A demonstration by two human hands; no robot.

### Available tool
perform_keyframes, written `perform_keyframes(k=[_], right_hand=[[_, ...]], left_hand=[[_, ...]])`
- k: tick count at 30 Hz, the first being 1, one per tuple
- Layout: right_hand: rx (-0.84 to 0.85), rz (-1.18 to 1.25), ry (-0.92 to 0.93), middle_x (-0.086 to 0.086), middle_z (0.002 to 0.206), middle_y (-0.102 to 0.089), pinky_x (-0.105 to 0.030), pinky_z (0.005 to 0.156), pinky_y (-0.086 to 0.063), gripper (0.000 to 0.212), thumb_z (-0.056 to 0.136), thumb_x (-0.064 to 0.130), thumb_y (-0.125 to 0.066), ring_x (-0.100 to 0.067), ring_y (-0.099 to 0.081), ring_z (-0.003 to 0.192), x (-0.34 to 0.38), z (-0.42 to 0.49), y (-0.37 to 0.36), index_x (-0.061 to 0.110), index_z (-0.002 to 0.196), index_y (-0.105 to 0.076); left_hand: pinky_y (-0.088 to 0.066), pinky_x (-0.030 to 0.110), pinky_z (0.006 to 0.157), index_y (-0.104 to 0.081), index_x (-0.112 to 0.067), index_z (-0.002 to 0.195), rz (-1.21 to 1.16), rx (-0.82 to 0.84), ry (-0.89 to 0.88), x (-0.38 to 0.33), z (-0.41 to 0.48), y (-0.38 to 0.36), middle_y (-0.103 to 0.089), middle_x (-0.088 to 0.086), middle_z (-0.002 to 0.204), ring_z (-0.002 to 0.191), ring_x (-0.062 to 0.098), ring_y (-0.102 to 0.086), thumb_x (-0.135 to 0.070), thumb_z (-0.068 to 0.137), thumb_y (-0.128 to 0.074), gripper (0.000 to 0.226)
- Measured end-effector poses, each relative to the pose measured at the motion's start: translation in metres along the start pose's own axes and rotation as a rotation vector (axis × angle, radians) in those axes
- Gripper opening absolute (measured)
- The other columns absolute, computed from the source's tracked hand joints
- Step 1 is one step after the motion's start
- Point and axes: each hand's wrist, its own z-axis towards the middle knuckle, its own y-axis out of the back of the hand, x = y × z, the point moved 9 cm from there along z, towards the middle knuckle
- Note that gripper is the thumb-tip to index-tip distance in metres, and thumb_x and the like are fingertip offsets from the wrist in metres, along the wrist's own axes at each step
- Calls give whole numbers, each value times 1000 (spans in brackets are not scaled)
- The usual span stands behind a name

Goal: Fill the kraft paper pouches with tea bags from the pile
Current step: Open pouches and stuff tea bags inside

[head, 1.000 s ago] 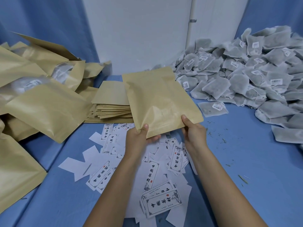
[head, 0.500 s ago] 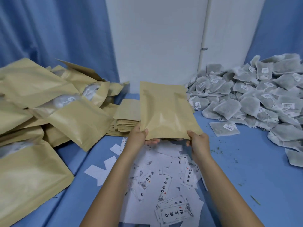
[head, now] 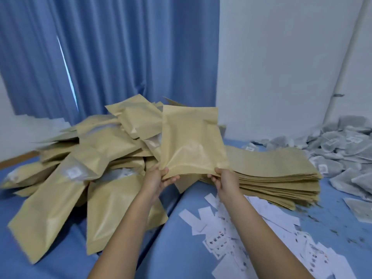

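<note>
Lying nearest on the blue cloth (head: 177,244) are lots of white paper slips (head: 259,236). Some have print on them, but it is too blurry to read, and they run off the bottom edge.

Just past them, two hands hold one kraft pouch (head: 191,141) up in the air. The left hand (head: 156,179) pinches its bottom left corner, thumb in front and fingers curled behind. The right hand (head: 225,181) pinches the bottom right corner the same way. The pouch stands up tall, its long side going up and down. I cannot tell which end is open.

Behind it on the left is a messy heap of puffy pouches (head: 90,168), partly hidden by the held one. On the right is a neat stack of flat pouches (head: 277,170), and the right hand hides its near corner. Farther right sits the pile of tea bags (head: 342,146), cut off by the edge. A blue curtain (head: 120,57) and a white wall (head: 281,67) are at the back.
</note>
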Motion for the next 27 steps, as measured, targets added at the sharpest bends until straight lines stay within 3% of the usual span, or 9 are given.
perform_keyframes(k=[5, 7, 8, 11, 14, 16, 19, 24, 27], right_hand=[[157, 89, -102, -12, 89, -59, -15, 42, -43, 24, 93, -11, -40, -20, -53, 61, -22, 12, -107, 0, 112, -50], [285, 257, -94, -16, 118, -58, -23, 74, -55, 31, 98, 1, -44, -27, -61, 96, -2, 15, -164, -5, 129, -45], [353, 365, -121, -17, 138, -47, -30, 95, -49, 43, 99, 11, -46, -29, -54, 119, 9, 17, -189, -4, 139, -36], [532, 446, -191, -15, 155, -22, -33, 116, -25, 61, 100, 28, -44, -26, -30, 141, 30, 19, -236, -2, 148, -20], [585, 243, -196, -20, 146, -39, -38, 112, -33, 41, 102, 14, -38, -32, -40, 135, 14, 18, -238, -5, 138, -36], [614, 123, -197, -20, 128, -56, -37, 103, -42, 29, 100, 8, -39, -34, -48, 127, -2, 14, -231, -5, 123, -50], [572, 71, -181, -16, 97, -62, -34, 91, -46, 20, 99, 1, -36, -33, -59, 106, -14, 19, -208, -3, 106, -54], [503, 16, -27, -19, 89, -62, -33, 77, -54, 27, 92, -12, -33, -26, -60, 79, 3, 32, -166, -5, 99, -58], [290, -702, 326, -17, 108, -64, -27, 74, -50, 30, 86, -11, -41, -24, -62, 87, 31, 47, -97, 2, 99, -65]], left_hand=[[-55, 19, 51, -46, 6, 128, -151, -71, -49, -61, 16, 55, -69, 14, 80, 62, 18, -70, 1, 99, -39, 31], [-57, 23, 67, -47, 9, 124, -339, 3, -108, -109, 34, 51, -69, 17, 85, 89, 24, -70, -8, 101, -40, 30], [-56, 32, 81, -49, 5, 121, -410, 66, -138, -136, 43, 43, -66, 15, 96, 108, 29, -63, -16, 101, -41, 29], [-43, 46, 101, -36, -15, 135, -51, 161, -191, -190, 59, 19, -43, 0, 134, 127, 28, -48, -31, 97, -49, 44], [-39, 50, 104, -43, -24, 127, 430, 223, -94, -172, 66, -2, -47, -3, 131, 121, 27, -52, -29, 96, -53, 33], [-41, 48, 100, -56, -20, 104, 524, 272, -30, -147, 64, -20, -59, 3, 108, 100, 24, -59, -34, 98, -49, 18], [-49, 38, 84, -58, -10, 98, 592, 259, -45, -118, 66, -44, -60, 5, 78, 71, 20, -57, -31, 98, -49, 23], [-52, 39, 86, -62, -13, 98, 798, 196, -179, -88, 68, -78, -63, 12, 94, 82, 22, -59, -14, 94, -52, 11], [-45, 26, 81, -64, -11, 111, 1098, 257, -323, -58, 64, -112, -61, 9, 114, 97, 18, -58, -17, 93, -53, 22]])
